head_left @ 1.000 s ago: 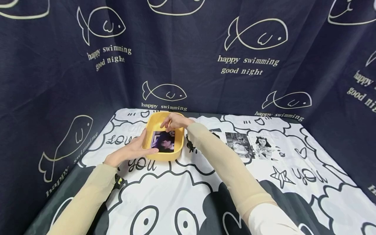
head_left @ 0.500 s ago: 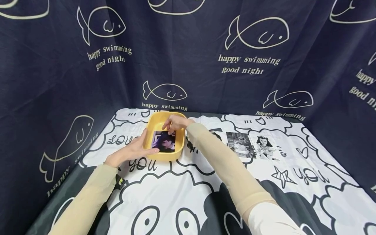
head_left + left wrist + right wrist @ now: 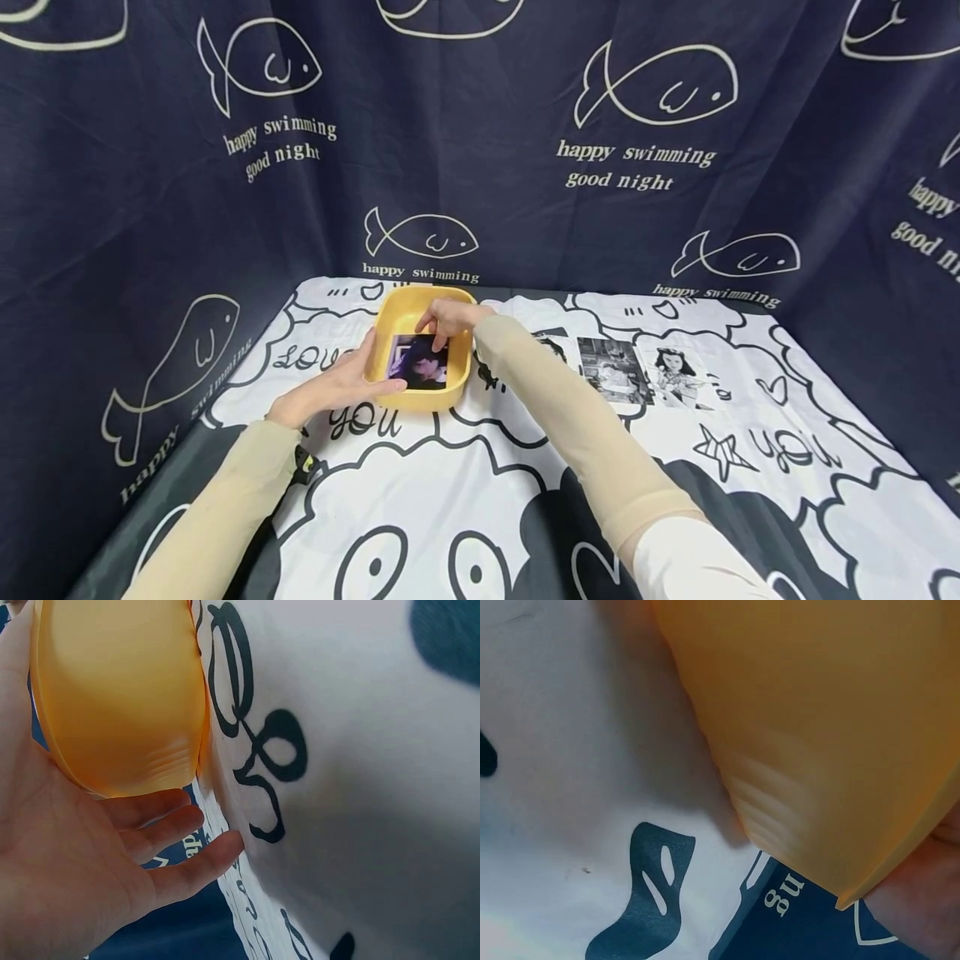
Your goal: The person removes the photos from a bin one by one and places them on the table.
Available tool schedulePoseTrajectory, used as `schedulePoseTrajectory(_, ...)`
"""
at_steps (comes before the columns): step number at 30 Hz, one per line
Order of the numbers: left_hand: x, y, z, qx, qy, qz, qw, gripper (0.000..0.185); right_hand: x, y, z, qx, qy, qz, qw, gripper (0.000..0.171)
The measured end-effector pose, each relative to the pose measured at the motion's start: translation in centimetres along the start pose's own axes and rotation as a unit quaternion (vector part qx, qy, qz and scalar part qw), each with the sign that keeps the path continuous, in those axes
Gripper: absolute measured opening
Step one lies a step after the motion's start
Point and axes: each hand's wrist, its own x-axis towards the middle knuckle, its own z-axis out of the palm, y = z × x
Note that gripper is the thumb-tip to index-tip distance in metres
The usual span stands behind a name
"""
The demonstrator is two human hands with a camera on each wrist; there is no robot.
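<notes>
A yellow plastic basin (image 3: 416, 401) stands on the patterned cloth. On its floor lies a colour photo (image 3: 417, 363) showing a dark-haired person. My left hand (image 3: 337, 387) rests along the basin's left side and near corner, the thumb reaching over the near rim. In the left wrist view its lower fingers (image 3: 187, 862) are spread and extended beside the outer wall. My right hand (image 3: 452, 314) reaches over the right rim into the basin, its fingers pointing down at the photo's upper edge. Contact with the photo is too small to tell. Inside the basin, the right wrist view hides the fingertips.
Right of the basin lie several black-and-white pictures: a partly covered one (image 3: 558, 348), a dark one (image 3: 615, 371) and one of a girl (image 3: 675, 377). My right forearm crosses in front of them. A navy fish-print curtain (image 3: 510, 208) hangs behind the cloth-covered surface (image 3: 420, 492).
My right hand has shifted slightly right and down inside the basin, one fingertip now lower over the photo. The left hand, basin and loose pictures keep their places.
</notes>
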Motion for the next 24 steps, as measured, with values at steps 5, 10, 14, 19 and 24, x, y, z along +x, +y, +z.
schedulePoseTrajectory(5, 0.00, 0.15, -0.09, 0.002, 0.002, 0.002, 1.0000, 0.113, 0.02, -0.18, 0.19, -0.014, -0.005, 0.013, 1.000, 0.059)
schedulePoseTrajectory(10, 0.05, 0.05, 0.02, -0.002, -0.003, -0.006, 1.0000, 0.113, 0.00, -0.31, 0.42, -0.035, -0.003, 0.034, 0.999, 0.058)
schedulePoseTrajectory(14, 0.01, 0.00, 0.07, 0.000, -0.005, -0.014, 0.9999, 0.115, 0.04, -0.27, 0.49, -0.049, 0.001, 0.030, 0.998, 0.057)
schedulePoseTrajectory(19, -0.05, -0.02, 0.01, 0.005, -0.008, -0.020, 0.9998, 0.116, 0.14, -0.11, 0.57, -0.059, 0.009, 0.027, 0.998, 0.058)
schedulePoseTrajectory(24, -0.01, -0.05, -0.02, 0.002, -0.006, -0.007, 1.0000, 0.114, 0.32, -0.08, 0.60, -0.080, 0.024, 0.013, 0.996, 0.059)
